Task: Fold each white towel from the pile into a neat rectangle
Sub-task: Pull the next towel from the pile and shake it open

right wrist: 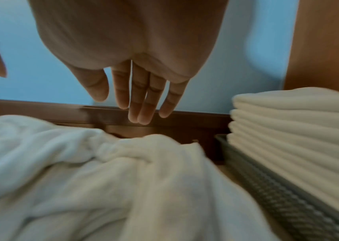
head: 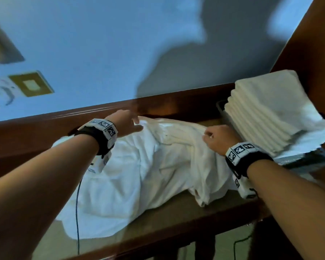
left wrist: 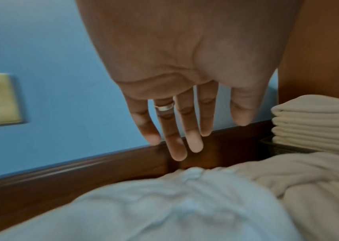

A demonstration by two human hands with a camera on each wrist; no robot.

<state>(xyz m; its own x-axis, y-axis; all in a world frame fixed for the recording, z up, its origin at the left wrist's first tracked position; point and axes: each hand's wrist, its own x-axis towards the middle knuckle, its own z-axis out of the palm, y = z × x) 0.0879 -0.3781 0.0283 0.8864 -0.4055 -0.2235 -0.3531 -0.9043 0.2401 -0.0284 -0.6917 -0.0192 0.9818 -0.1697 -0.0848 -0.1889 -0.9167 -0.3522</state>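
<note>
Rumpled towel (head: 139,166) lies mid-frame on the table (head: 176,218), soft, light and floppy; best pinched at far corners. Left hand (head: 126,119) and right hand (head: 217,136) hover above with slack fingers, holding nothing.

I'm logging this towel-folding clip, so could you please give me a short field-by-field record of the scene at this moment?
surface: wooden table against a blue wall
unfolded towels: crumpled white pile spread across the table
folded towels: neat stack at the right, standing in a grey basket
left hand: fingers straight, over the far edge of the pile, holding nothing
right hand: fingers straight in the wrist view, over the pile beside the stack, holding nothing
progress: several towels folded, pile still to do
</note>
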